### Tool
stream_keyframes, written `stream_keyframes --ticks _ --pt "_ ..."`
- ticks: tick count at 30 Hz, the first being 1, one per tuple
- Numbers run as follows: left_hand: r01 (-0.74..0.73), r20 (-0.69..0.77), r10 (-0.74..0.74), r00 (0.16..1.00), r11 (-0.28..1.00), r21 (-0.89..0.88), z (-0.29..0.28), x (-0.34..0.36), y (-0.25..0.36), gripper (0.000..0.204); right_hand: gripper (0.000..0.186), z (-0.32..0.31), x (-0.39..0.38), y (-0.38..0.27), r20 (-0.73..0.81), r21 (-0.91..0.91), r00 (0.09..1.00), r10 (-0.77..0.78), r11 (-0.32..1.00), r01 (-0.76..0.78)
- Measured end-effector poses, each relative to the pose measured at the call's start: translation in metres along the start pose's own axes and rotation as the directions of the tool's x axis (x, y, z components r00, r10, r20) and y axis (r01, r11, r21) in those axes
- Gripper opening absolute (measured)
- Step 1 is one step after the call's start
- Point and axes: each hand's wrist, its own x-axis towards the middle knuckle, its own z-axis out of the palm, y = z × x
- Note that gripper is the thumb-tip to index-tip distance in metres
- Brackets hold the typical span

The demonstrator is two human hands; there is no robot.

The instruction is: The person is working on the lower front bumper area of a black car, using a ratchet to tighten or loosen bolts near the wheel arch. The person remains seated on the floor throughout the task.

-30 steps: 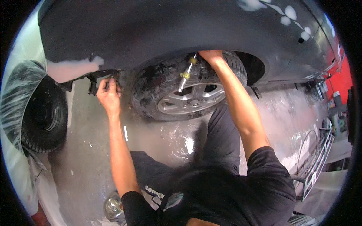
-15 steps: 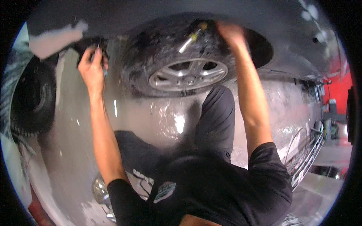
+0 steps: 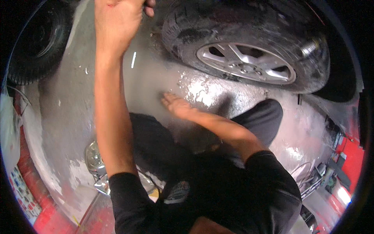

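My left hand [image 3: 119,21] is raised at the top edge, left of the wheel, and partly cut off by the picture. Its visible fingertips curl inward; whatever they may hold is out of sight. Low over the floor, my right hand [image 3: 178,107] is open, its fingers stretched out to the left with nothing in them. It is between my knees and the car wheel, apart from the tyre. The wheel has a worn black tyre [image 3: 185,43] and a silver spoked rim [image 3: 243,64]. A pale shiny patch [image 3: 309,48] shows on the tyre's right side.
Another black tyre [image 3: 39,39] is at the far left. A headlight [image 3: 94,158] lies on the floor beside my left arm. The grey floor [image 3: 66,117] has glossy, wet-looking patches. At the right are a metal rack [image 3: 311,189] and a red surface [image 3: 350,152].
My right hand has come away from the top of the tyre, down and left over the floor. My left hand has moved up and closer. The view has shifted, with the wheel farther right.
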Motion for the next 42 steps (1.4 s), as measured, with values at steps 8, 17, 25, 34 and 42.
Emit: stream_keyframes --ticks 8,17,25,34,42 --pt "-0.032 0.071 0.023 0.997 0.990 0.136 -0.011 -0.007 -0.010 0.033 0.058 0.107 0.075 0.025 0.081 -0.095 0.981 -0.178 0.978 0.185" --pt "0.099 0.028 -0.099 0.995 0.995 -0.024 -0.005 0.002 0.004 0.031 0.025 -0.150 0.036 -0.009 -0.485 0.491 0.840 0.243 0.871 0.032" --pt "0.049 0.044 -0.047 0.998 0.998 -0.040 -0.009 0.003 -0.004 0.027 0.035 -0.367 0.045 -0.072 -0.976 0.181 0.176 0.126 0.921 0.346" --pt "0.054 0.043 -0.055 0.998 0.998 0.019 -0.010 0.003 -0.004 0.023 0.019 -0.388 0.053 -0.048 -0.862 0.505 0.259 0.435 0.697 0.509" --pt "0.034 0.040 -0.034 0.999 0.999 0.013 -0.005 0.000 0.002 0.025 0.015 -0.406 0.062 -0.049 -0.898 0.427 0.165 0.409 0.711 0.559"
